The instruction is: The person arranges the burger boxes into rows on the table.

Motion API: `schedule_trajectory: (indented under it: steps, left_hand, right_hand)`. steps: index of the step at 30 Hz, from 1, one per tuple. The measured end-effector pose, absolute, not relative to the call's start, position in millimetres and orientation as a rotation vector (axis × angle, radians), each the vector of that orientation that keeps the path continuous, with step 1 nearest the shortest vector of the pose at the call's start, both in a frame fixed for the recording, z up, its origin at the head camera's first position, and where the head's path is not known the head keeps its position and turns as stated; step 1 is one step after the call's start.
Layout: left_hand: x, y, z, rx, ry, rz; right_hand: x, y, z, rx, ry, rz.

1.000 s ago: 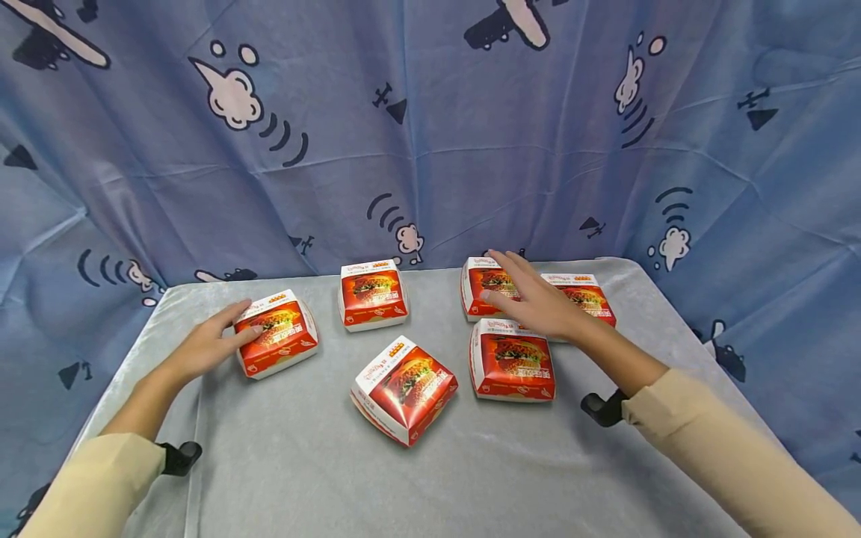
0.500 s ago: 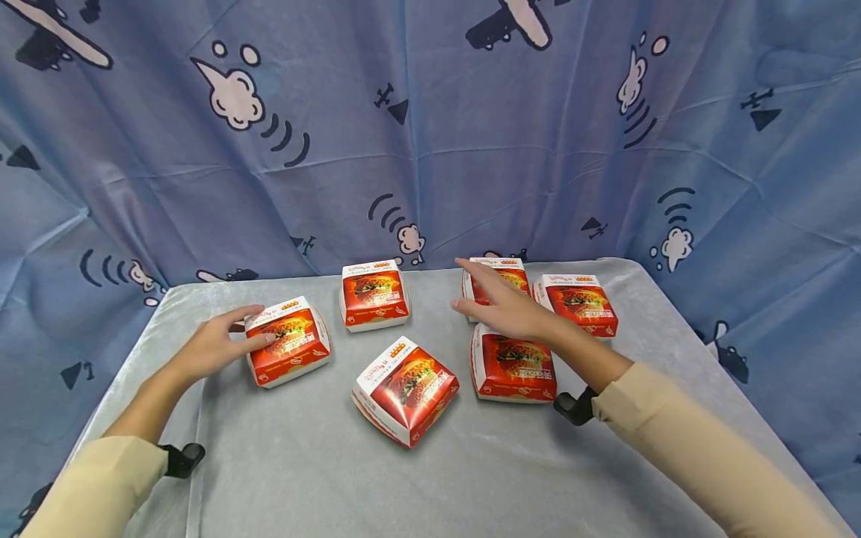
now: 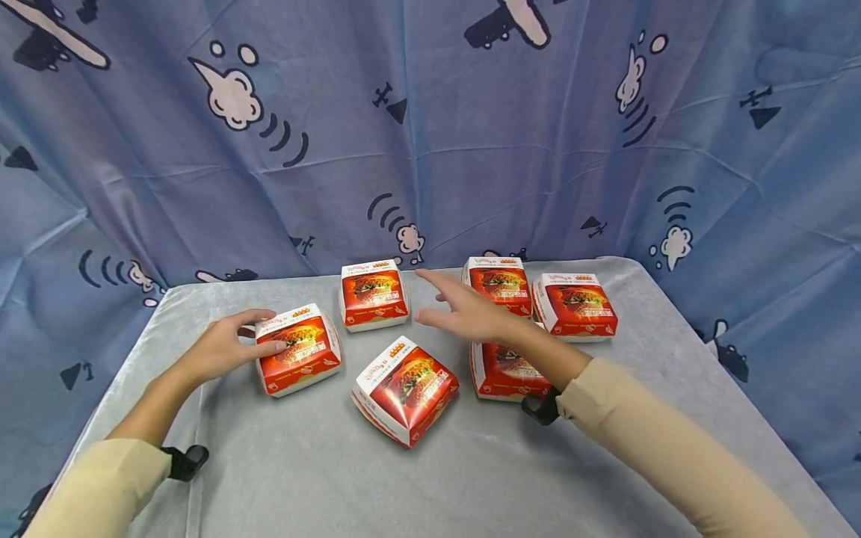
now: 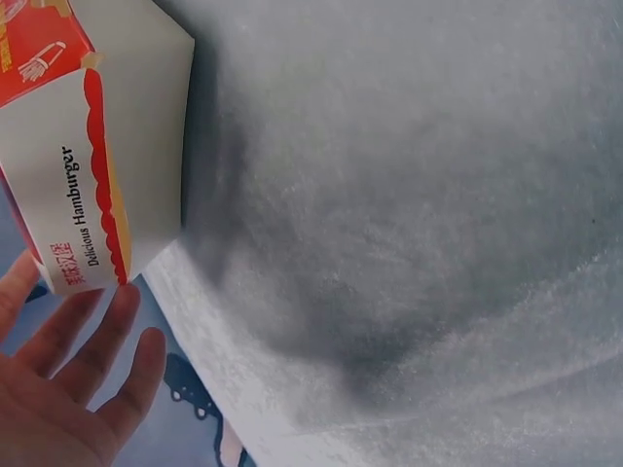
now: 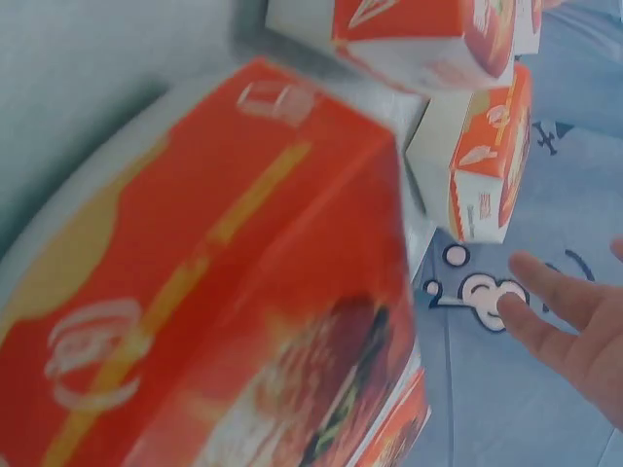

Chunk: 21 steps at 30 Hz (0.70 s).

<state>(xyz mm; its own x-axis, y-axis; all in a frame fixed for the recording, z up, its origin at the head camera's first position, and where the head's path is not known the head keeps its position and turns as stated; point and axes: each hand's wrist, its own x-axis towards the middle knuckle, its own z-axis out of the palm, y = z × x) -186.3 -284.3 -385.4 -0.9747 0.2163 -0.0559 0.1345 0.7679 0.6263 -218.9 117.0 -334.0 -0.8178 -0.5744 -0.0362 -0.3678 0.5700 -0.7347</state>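
My left hand (image 3: 218, 345) grips the left end of a red and white hamburger box (image 3: 300, 350), its thumb lying over the printed lid and its fingers along the far corner. In the left wrist view, the white end panel of that box shows lettering, with fingertips right at its lower edge. My right hand (image 3: 467, 310) holds nothing, its thumb and fingers spread apart. It reaches left, between the back-middle hamburger box (image 3: 373, 295) and the back-right hamburger box (image 3: 496, 285). The right wrist overlaps the front-right hamburger box (image 3: 504, 370) in the head view.
Another hamburger box (image 3: 405, 390) sits turned at an angle near the middle of the grey cloth-covered table (image 3: 323, 478). One more hamburger box (image 3: 575, 305) stands at the far right. Behind the table hangs a blue patterned curtain (image 3: 430, 134).
The left hand and its hamburger box have moved right and slightly nearer. The right hand has swept left from over the back-right hamburger box toward the back-middle one. The other boxes stay put.
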Motion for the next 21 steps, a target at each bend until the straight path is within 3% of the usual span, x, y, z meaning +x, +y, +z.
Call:
schedule_trajectory:
  steps: [21]
  left_hand:
    - [-186,-271,-386,0.327,2.781,0.999]
  right_hand:
    - [-208,68,-343,-0.917,2.427,-0.943]
